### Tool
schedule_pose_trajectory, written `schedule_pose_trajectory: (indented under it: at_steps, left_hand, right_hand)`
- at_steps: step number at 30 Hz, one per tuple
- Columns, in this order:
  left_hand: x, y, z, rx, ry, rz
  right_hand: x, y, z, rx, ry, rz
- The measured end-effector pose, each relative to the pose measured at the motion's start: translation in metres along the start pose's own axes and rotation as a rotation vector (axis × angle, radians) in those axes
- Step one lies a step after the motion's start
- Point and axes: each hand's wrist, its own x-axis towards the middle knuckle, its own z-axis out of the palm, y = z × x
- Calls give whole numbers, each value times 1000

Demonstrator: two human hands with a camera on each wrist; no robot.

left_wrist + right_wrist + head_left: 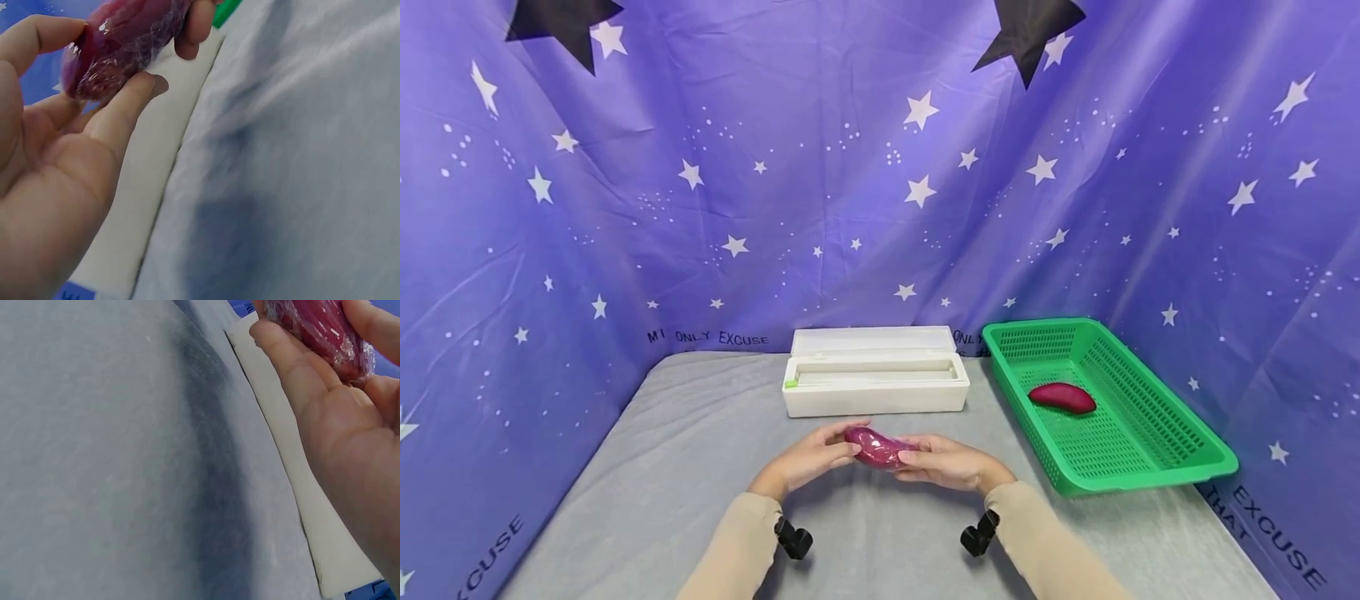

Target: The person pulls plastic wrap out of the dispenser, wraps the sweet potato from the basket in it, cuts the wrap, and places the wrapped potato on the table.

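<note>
A purple-red sweet potato [877, 448], wrapped in shiny clear cling film, is held up above the table between both hands. My left hand [817, 454] grips one end of it, thumb on the near side and fingers behind and beneath. The other end is pinched by my right hand [951, 462]. In the left wrist view the film on the sweet potato [125, 47] looks crinkled toward its lower side. The right wrist view shows the wrapped end [322, 331] lying over the right fingers, with the thumb on top.
Behind the hands stands a long white cling film box [876, 400], its lid [872, 340] raised at the back. To the right a green plastic basket [1138, 482] holds an unwrapped sweet potato [1063, 397]. Grey cloth [880, 550] covers the table, and a purple starry curtain [820, 167] surrounds it.
</note>
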Motion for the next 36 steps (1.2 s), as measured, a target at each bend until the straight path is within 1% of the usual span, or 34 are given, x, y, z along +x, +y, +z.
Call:
schedule_pose_trajectory:
  at_steps: [2,4,8,10,14,18,21,24,27,30,32,36]
  left_hand:
    - [-2,3,-6,59,35,12]
    - [-6,6,-12,92,68,30]
    - [-13,8,-21,126,117,74]
    - [-17,8,-24,133,137,83]
    - [-24,9,-29,156,167,82]
    - [-32,8,-35,168,217,50]
    - [-37,7,-40,173,249,25]
    - [-41,8,-44,182,267,28]
    - [-46,10,-49,191,293,34]
    - [-51,11,-54,164,332,27]
    - [-54,12,-58,141,345,28]
    - [-60,11,-63,98,362,33]
  right_hand:
    - [4,-1,0,0,14,-8]
    - [9,-1,1,0,19,-19]
    - [21,-2,7,9,31,-25]
    - [27,-2,11,19,37,-23]
    - [37,-4,19,23,59,-9]
    - [46,-5,24,4,77,-12]
    - [51,-6,28,-4,99,-24]
    - [54,-8,30,-15,136,-48]
    - [56,-8,33,-82,203,-83]
    - [57,-9,36,-195,302,-126]
    - [58,-9,40,-263,378,-146]
    - [65,-8,47,-333,497,-190]
